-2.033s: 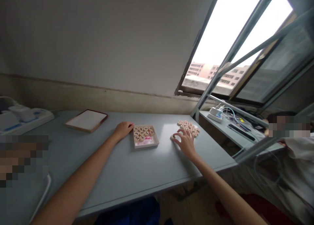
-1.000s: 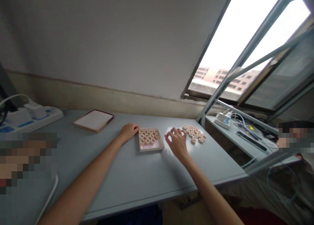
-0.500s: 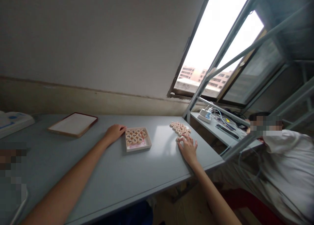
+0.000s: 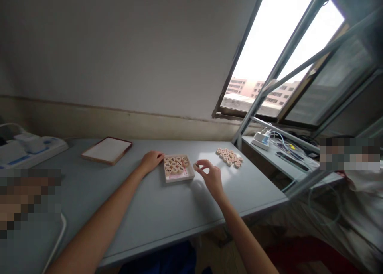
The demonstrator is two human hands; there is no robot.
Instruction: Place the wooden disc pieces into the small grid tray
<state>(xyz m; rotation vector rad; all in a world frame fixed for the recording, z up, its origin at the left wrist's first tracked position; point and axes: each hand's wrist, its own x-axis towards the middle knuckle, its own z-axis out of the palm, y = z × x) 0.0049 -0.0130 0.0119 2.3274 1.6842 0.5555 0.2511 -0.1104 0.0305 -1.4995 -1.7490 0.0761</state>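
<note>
Head view puts your right hand just right of the tray, fingertips pinched on one wooden disc; the tray lies to its left. Your left hand rests, fingers loosely together, against the tray's left edge.

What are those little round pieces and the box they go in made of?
The round pieces look like pale, unpainted wood: light tan discs, and those in the box carry dark marks on top. The right hand pinches one between its fingertips. The box, steadied by the left hand, has thin pale walls, probably wood or stiff card; which is hard to tell.
</note>
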